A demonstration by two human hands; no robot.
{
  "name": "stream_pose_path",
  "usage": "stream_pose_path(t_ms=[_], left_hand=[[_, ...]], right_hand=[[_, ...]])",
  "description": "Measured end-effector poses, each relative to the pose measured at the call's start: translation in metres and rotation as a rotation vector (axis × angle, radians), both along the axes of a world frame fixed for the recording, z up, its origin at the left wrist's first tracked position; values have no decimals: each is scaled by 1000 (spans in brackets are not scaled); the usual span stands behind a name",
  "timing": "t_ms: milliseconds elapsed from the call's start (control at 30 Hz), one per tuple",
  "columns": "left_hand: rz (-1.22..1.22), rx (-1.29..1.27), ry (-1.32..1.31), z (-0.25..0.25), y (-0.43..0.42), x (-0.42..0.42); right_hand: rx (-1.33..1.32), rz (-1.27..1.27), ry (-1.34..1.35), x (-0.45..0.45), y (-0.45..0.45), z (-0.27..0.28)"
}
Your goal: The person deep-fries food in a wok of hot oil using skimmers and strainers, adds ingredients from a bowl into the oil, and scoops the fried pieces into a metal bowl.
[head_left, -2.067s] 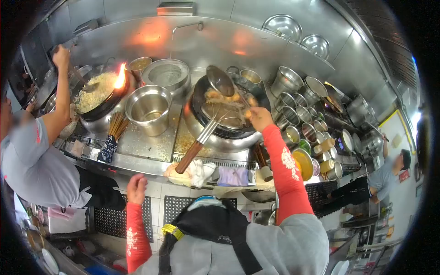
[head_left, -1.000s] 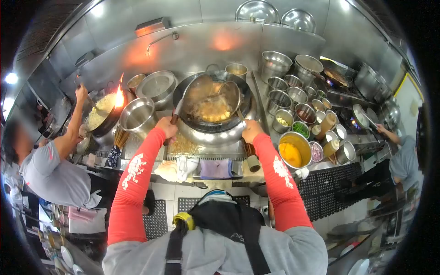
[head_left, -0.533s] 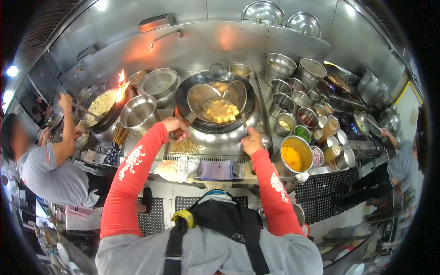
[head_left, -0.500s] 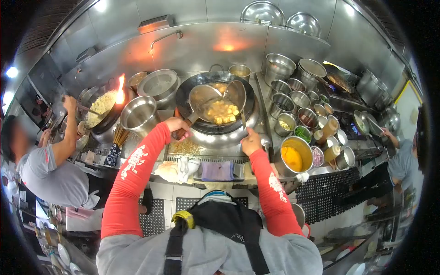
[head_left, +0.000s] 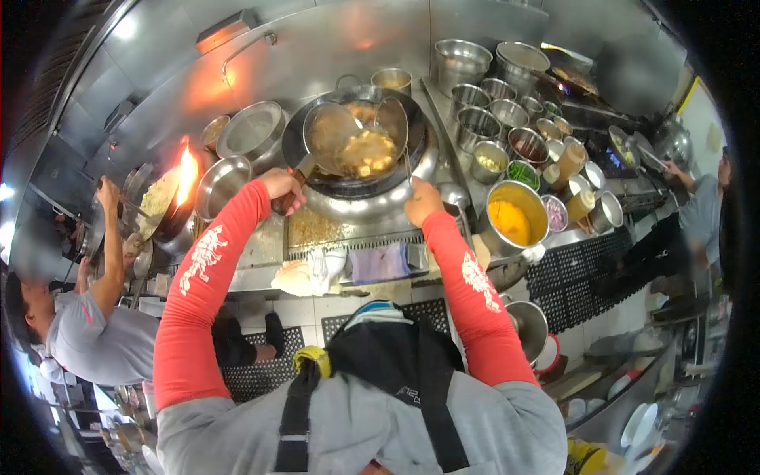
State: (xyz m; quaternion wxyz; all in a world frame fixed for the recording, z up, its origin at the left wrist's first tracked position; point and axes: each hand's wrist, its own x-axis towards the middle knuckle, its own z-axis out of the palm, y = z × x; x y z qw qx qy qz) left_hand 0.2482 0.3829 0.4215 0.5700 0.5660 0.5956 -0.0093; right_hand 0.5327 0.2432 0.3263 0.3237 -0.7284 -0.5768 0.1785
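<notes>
My left hand [head_left: 283, 190] is wrapped round the wooden handle of a round strainer [head_left: 328, 131], whose bowl sits low over a black wok [head_left: 294, 144]. In my right hand [head_left: 423, 201] is the thin metal handle of a ladle [head_left: 392, 117]; its bowl is at the wok's right side, close beside the strainer. Yellowish cubes [head_left: 372, 150], which look like tofu, lie in brownish liquid between the two tools. Steam blurs the contents, and I cannot tell whether the cubes rest in the strainer or the wok.
At left, a co-worker [head_left: 103, 332] tends a flaming wok of pale food. Metal bowls [head_left: 223, 187] stand between the stoves. To my right are several ingredient pots, including one of orange liquid [head_left: 509, 222]. Cloths [head_left: 378, 263] lie along the front edge. Another person [head_left: 697, 214] stands far right.
The whole view has shifted, with the wok now higher in the picture. Both my hands still hold the tools over it. The cubes look lower and more clouded by steam.
</notes>
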Motion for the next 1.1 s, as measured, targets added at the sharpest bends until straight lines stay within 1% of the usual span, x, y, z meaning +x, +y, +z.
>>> stream_pose_path(t_ms=[100,133,233,267,300,367,467,533,567,600,633,733,867,1000,1033,1067,1100], left_hand=[[123,-83,-131,-1,-14,2],[164,-112,-179,-1,-21,5],[185,-258,-317,-6,-26,12],[199,-257,-340,3,-32,17],[195,-302,-393,-2,-28,15],[181,-380,-509,-6,-19,15],[202,-459,-570,-8,-14,12],[191,-530,-612,-9,-13,8],[139,-512,-644,-4,-17,5],[127,-548,-689,-11,-13,1],[112,-585,-734,-15,-11,0],[116,-590,-758,-19,-8,-2],[161,-632,-776,-25,-2,-2],[171,-653,-814,-46,8,7],[173,-639,-832,-46,7,11],[242,-640,-815,-38,0,12],[322,-638,-800,-29,-8,11]], right_hand=[[135,-86,382,-20,-14,-22],[223,-105,276,-29,-17,-37],[198,-122,545,-67,-36,-37],[259,-139,491,-74,-31,-47],[261,-140,456,-74,-31,-55],[281,-137,379,-72,-28,-47],[274,-156,39,-50,-16,-56],[302,-167,39,-41,-17,-54],[319,-167,40,-37,-13,-50],[360,-175,98,-31,-8,-52],[370,-188,88,-28,-7,-52],[400,-230,17,-16,1,-40],[400,-236,97,-21,-8,-9],[439,-244,130,-26,-4,-12],[477,-230,150,-26,-1,-14],[518,-197,178,-32,7,-13],[393,-186,621,-47,6,10]])
